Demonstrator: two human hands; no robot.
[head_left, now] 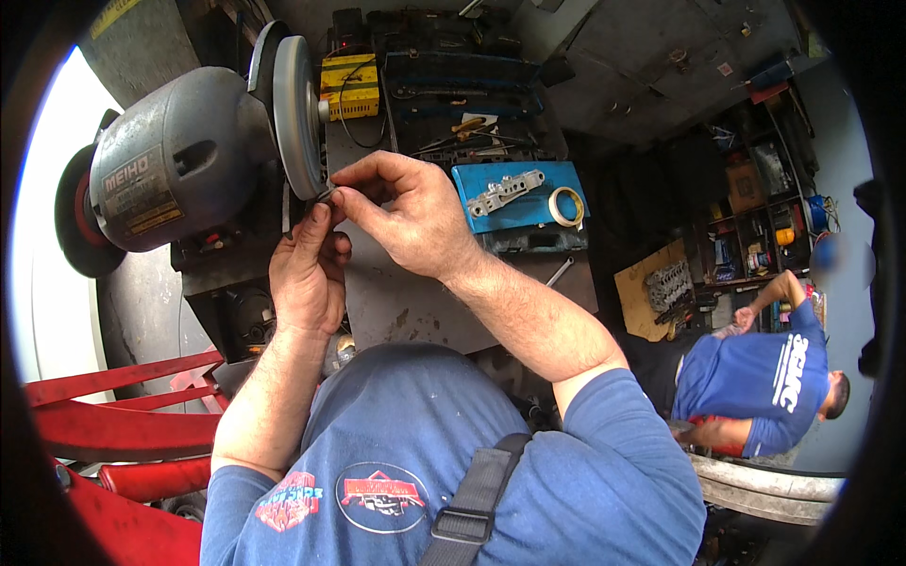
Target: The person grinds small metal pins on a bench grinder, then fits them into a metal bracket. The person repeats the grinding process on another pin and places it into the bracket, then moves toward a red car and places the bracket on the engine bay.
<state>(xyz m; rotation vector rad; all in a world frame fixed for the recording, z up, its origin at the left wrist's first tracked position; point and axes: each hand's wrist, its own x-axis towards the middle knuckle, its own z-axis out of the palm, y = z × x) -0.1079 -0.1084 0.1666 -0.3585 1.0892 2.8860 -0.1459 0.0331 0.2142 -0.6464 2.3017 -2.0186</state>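
Observation:
Both my hands meet at the lower edge of the pale grinding wheel (298, 123) of a grey bench grinder (175, 141). Between their fingertips is a small dark metal piece (326, 196), mostly covered by the fingers; its exact kind does not show. My left hand (310, 275) pinches it from below, thumb pointing up toward the wheel. My right hand (408, 212) reaches in from the right, thumb and forefinger closed at the same piece. The piece lies right by the wheel's rim; whether it touches cannot be made out.
A blue case (481, 219) bears a perforated metal part (506, 191) and a tape roll (566, 207). Behind are a yellow box (349, 87) and tool trays. A wrench (560, 272) lies nearer. Red metal framing (123, 429) stands left; a person in blue (755, 377) is at right.

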